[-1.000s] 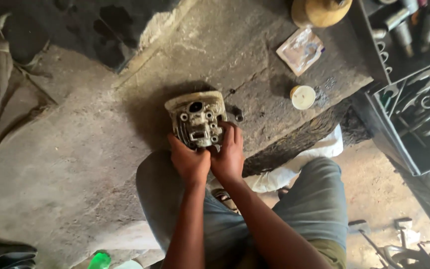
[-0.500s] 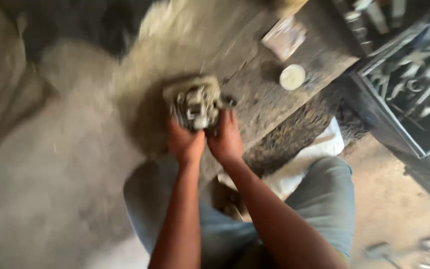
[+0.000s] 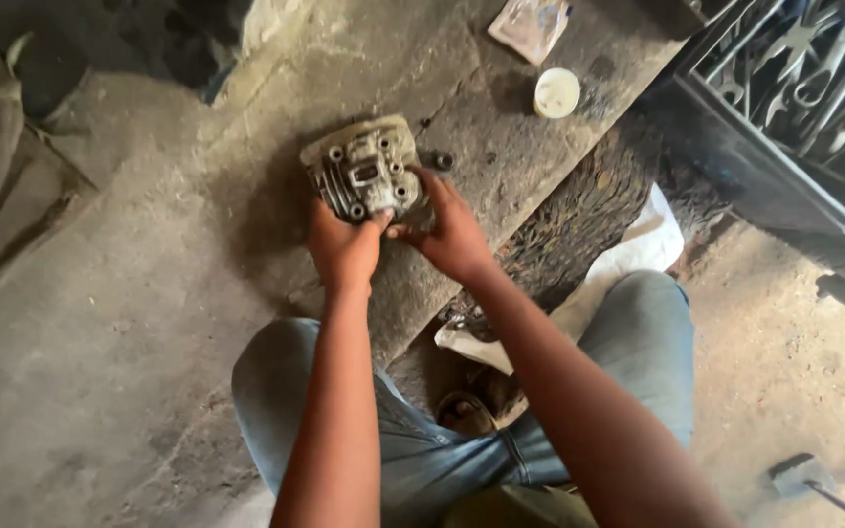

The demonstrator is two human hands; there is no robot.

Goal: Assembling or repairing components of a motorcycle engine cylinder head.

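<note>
A dirty grey metal engine cylinder head [image 3: 364, 168], finned and with several round holes, rests on the concrete floor just ahead of my knees. My left hand [image 3: 342, 246] grips its near left side. My right hand [image 3: 452, 231] holds its near right side, fingers curled against the casting. A small dark round part [image 3: 442, 160] lies on the floor just right of the head.
A small white round lid [image 3: 556, 93] and a clear plastic packet [image 3: 530, 25] lie further back. A black crate of wrenches [image 3: 794, 78] stands at the upper right. A dark worn mat [image 3: 594, 200], white cloth [image 3: 643, 249] and my jeans-clad knees [image 3: 638, 342] are close by.
The view has shifted, so the cylinder head now sits higher and more to the left. Both hands have stayed on it and turned it slightly.
</note>
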